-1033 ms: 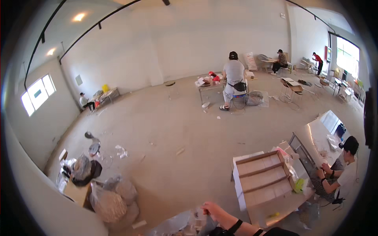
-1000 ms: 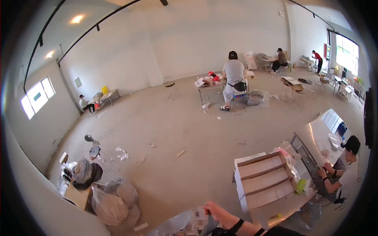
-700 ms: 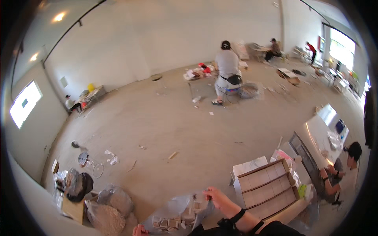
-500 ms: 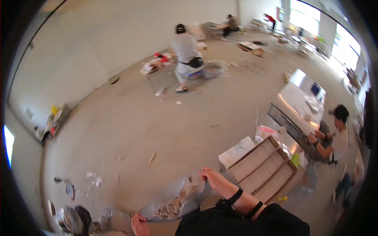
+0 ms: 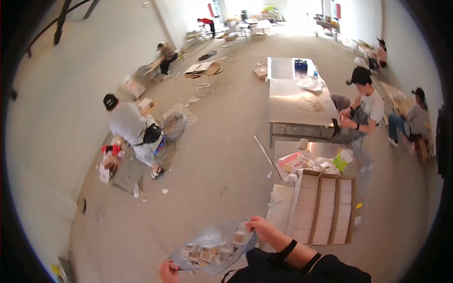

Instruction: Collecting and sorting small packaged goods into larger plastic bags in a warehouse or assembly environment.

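Stretched between my two hands is a clear plastic bag (image 5: 214, 233) with several small tan and white blocks (image 5: 203, 254) inside; I cannot make out exactly what they are. My left hand (image 5: 168, 272) is closed on the bag's left edge, low in the picture. At the upper right edge of the bag, my right hand (image 5: 261, 227) pinches the plastic. Black straps (image 5: 286, 248) go round my right forearm. The bag's lower side is partly hidden against my dark clothing.
Right of my right hand lies a partitioned cardboard box (image 5: 321, 207) holding white boxes. Beyond it stands a metal-topped table (image 5: 295, 96) with a person (image 5: 365, 108) seated beside it. Another person (image 5: 134, 127) bends at the left. Further people work along the walls.
My view has swung to the right, so the table and cardboard box now appear further left and more upright. Both hands keep their hold on the bag.
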A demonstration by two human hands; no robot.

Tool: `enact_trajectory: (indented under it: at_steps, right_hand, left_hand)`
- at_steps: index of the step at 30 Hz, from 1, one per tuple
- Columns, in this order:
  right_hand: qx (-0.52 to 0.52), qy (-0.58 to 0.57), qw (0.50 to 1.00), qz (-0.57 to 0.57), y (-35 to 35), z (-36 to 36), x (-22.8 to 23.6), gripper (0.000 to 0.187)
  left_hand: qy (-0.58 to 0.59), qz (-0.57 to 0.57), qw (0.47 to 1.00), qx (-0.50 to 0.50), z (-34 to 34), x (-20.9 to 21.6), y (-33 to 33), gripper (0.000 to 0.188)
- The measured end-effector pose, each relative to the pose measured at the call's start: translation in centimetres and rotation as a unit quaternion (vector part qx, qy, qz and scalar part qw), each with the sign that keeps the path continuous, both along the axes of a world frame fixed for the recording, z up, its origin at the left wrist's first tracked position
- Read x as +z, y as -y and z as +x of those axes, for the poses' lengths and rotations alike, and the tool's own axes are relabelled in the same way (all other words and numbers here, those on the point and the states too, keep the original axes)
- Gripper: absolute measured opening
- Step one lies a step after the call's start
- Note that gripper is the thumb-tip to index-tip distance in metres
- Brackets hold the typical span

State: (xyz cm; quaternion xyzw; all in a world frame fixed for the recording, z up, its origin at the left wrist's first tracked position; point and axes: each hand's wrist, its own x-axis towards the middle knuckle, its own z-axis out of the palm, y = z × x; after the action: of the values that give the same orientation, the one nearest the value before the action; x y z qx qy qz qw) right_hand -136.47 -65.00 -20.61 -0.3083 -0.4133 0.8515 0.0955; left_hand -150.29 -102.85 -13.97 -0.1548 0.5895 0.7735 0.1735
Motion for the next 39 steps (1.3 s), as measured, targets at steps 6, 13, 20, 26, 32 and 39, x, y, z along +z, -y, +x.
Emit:
enact_trajectory:
  at_steps: [6, 13, 20, 26, 32, 39]
  right_hand:
    - [-0.062, 0.037, 0.997, -0.043, -3.8, -7.7, 1.1, 0.017]
    - [-0.222, 0.05, 0.972, -0.061, -9.9, -15.5, -1.4, 0.015]
    - [-0.469, 0.046, 0.876, -0.1, -12.1, -17.7, -4.1, 0.013]
    - [-0.575, 0.052, 0.805, -0.137, -12.4, -19.5, -6.9, 0.01]
    - [-0.606, 0.097, 0.761, -0.209, -15.5, -21.4, -12.2, 0.011]
    - [-0.728, 0.072, 0.627, -0.268, -19.0, -22.2, -18.6, 0.012]
  left_hand:
    - [0.006, -0.02, 0.996, -0.089, -13.9, 1.9, -10.3, 0.016]
    - [0.028, -0.037, 0.96, -0.275, -30.4, 0.2, -23.5, 0.015]
    - [0.047, -0.067, 0.88, -0.467, -42.0, -3.4, -39.9, 0.014]
    - [0.006, -0.087, 0.774, -0.627, -45.3, -5.4, -56.4, 0.013]
    - [-0.029, -0.157, 0.674, -0.722, -42.8, -9.4, -70.5, 0.014]
    - [-0.081, -0.214, 0.534, -0.814, -39.3, -18.6, -84.8, 0.018]
